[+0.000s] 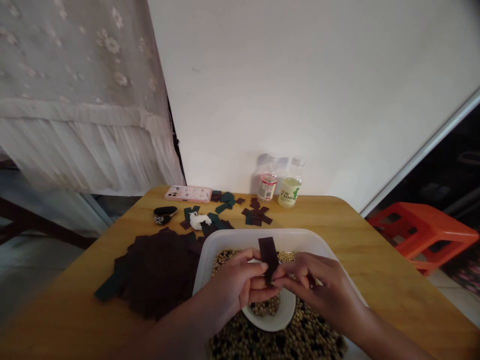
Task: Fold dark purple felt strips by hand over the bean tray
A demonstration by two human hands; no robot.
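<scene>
A flat, dark brown rectangular strip (267,252) stands upright between my hands, its material unclear. My left hand (243,280) grips it from the left, thumb across its front. At its lower right edge, the fingertips of my right hand (315,280) are pinched together; any small thing between them is hidden. Directly below both hands, a white bowl (275,324) holds small tan round beads or beans. The bowl rests in a large white plastic tub (300,237) of tan and black round pieces (262,345).
On the wooden table (390,300) lies a big pile of dark strips (157,270) left of the tub. Behind are a pink-cased phone (188,194), a black pouch-like item (165,215), crumpled white material (200,220) and two bottles (267,186). An orange stool (431,230) stands right.
</scene>
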